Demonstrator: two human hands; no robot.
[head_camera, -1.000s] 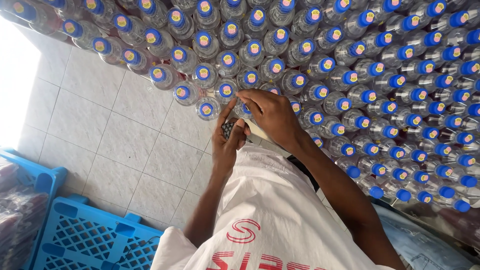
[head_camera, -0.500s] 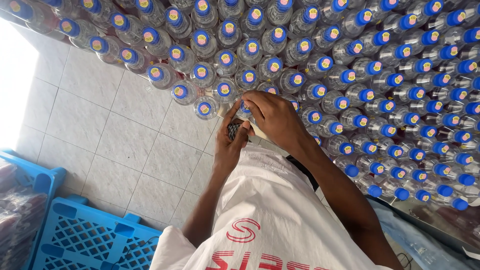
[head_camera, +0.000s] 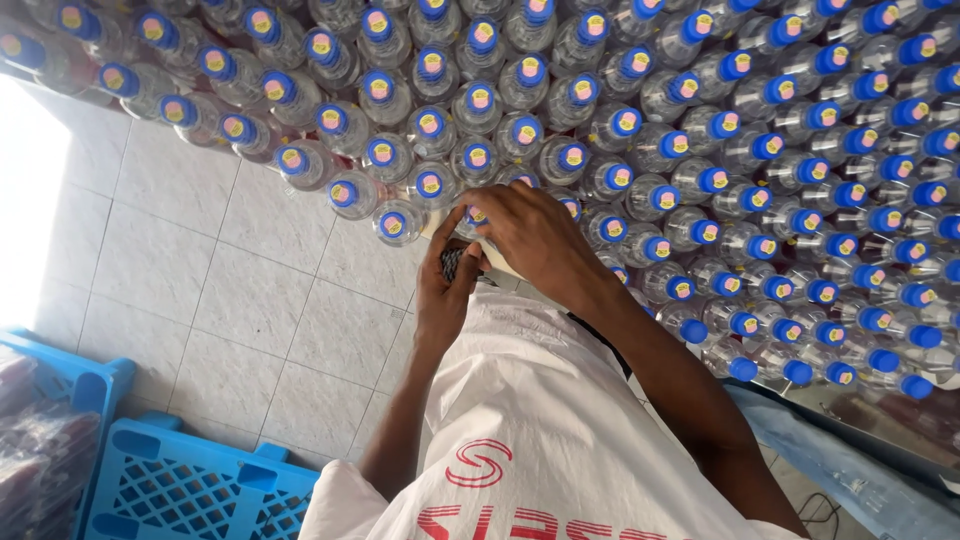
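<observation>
bottles (head_camera: 600, 130) are standing upright on the tiled floor (head_camera: 200, 260), packed cap to cap in slanting rows, clear plastic with blue caps, most caps wearing a small yellow-and-pink round sticker. hands are meeting at the near edge of the pack. right hand (head_camera: 535, 235) is reaching in from the right, fingers curled down over one bottle (head_camera: 478, 218) at the front of the pack, thumb and fingertips pinching at its cap; only a bit of that blue cap is showing under the fingers. left hand (head_camera: 445, 290) is coming up from below, fingers closed round a small dark object (head_camera: 452, 263), thumb stretching up toward the same cap; cannot tell what the dark object is. a pale strip, maybe a sheet of stickers (head_camera: 500, 262), is sitting under the right hand between both palms, not clear which hand is gripping it. bottles far right are looking bare-capped, plain blue. white garment (head_camera: 530, 430) with red print is filling the bottom centre. blue plastic crate (head_camera: 190, 490) is sitting bottom left on the floor, a second blue crate (head_camera: 50, 400) beside it holding wrapped dark packs (head_camera: 35, 460).
</observation>
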